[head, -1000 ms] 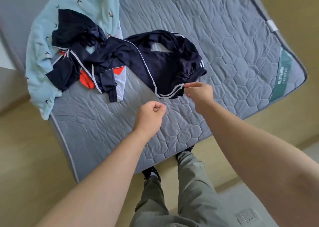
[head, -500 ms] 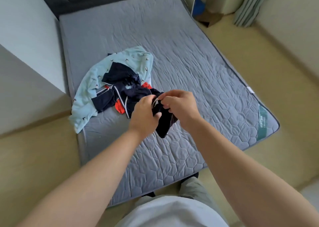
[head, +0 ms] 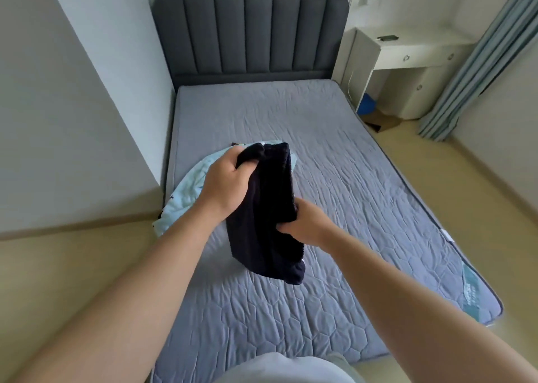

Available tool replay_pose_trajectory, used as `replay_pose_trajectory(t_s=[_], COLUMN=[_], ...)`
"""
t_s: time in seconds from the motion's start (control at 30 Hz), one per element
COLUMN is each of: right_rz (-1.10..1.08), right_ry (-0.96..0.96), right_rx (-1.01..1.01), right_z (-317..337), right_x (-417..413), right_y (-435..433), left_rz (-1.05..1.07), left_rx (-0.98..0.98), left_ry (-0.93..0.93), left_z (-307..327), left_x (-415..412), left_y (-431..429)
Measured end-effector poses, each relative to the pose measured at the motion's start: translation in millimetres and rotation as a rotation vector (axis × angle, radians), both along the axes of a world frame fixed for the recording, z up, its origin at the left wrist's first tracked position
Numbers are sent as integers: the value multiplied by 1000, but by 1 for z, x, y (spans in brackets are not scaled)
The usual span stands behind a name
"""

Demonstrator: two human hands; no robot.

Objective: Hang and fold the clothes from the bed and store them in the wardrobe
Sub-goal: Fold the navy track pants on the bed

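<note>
I am looking down over both forearms at the bed [head: 334,155]; the left hand [head: 224,185] is gripping the bunched top of a dark navy garment [head: 262,237], fingers curled round the fabric and thumb tucked into the folds; the right hand [head: 305,225] is clutching the same garment lower down on its right edge, fingers folded into the cloth. The garment is hanging between the two hands as a long, gathered bundle over the left half of the grey quilted mattress; whether its bottom end is resting on the mattress or hanging just clear I cannot tell. A light blue garment [head: 186,190] with small dark marks is lying on the mattress behind the left hand, spilling over the bed's left edge near the wall; the hands and the dark cloth are hiding most of it.

A dark padded headboard [head: 250,33] is standing at the far end. To the right of it a white desk [head: 407,59] is sitting against the wall, with a blue object [head: 367,104] under it and a cardboard box [head: 384,122] on the floor just in front; a pale blue-grey curtain [head: 465,77] is hanging at the far right; a teal label [head: 471,292] is showing at the mattress's near right corner.
</note>
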State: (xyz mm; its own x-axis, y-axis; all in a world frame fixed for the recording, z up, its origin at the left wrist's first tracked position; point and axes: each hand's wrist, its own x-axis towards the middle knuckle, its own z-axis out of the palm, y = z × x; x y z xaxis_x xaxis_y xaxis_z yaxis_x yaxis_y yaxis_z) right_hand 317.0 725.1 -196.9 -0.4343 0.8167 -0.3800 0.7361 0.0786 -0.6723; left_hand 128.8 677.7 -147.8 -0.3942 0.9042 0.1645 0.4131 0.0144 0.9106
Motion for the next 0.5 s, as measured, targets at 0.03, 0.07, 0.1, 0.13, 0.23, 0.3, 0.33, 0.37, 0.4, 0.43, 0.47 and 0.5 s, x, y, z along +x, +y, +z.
replay_pose_trajectory(t_s=[0.03, 0.07, 0.1, 0.13, 0.23, 0.3, 0.33, 0.37, 0.4, 0.43, 0.47, 0.5], right_rz=[-1, -17, -35, -45, 39, 197, 275, 341, 390, 414, 408, 373], right_ry=[-28, -27, -1, 35, 103, 65, 53, 63, 93, 139, 196, 256], right_rx=[54, 101, 133, 148, 168, 232, 253, 259, 261, 268, 283, 304], right_z=[-1, -1, 0, 5, 27, 44, 52, 60, 68, 76, 83, 90], right_x=[-7, -12, -18, -24, -41, -51, -57, -62, -67, -72, -77, -82], right_y=[-1, -2, -2, -2, -2, -5, -7, -8, -11, -13, -15, -16], left_rz=[23, 50, 82, 119, 214, 244, 252, 247, 232, 211, 194, 181], left_rx=[1, -8, -24, -43, -97, -81, -63, -46, -27, -8, 11, 28], left_ry=[-2, 10, 31, 52, 45, -32, -71, -104, -135, -165, -189, -209], left_z=[5, 9, 10, 10, 5, 5, 7, 11, 14, 18, 21, 24], left_x=[-7, -15, -23, -32, -58, -70, -75, -79, -81, -83, -83, -83], left_y=[-3, -6, -10, -14, -25, -32, -34, -37, -39, -41, -43, -46])
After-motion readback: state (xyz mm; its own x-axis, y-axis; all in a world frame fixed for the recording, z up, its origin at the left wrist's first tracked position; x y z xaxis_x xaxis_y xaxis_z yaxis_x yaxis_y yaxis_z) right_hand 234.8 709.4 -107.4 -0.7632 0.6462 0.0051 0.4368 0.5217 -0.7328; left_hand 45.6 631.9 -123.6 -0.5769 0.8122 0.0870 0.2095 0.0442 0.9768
